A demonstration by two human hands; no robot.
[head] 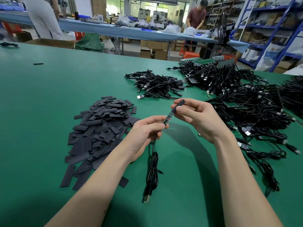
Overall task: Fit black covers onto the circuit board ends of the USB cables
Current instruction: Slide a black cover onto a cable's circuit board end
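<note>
Dangling nearest, the light, limp cable [153,163] is hanging from the left hand [144,133], pinching its stiff, probably fragile circuit board [168,118] by the base, while the right hand [195,117] is pinching a thin, soft black cover [178,104] over the tip above the bench [49,95].

Two bare forearms, no sleeves in view, hands [147,131] ungloved, ringless

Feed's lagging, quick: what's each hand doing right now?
Left hand: pinches the circuit board end of a USB cable.
Right hand: pinches a black cover at the board's tip.
</note>
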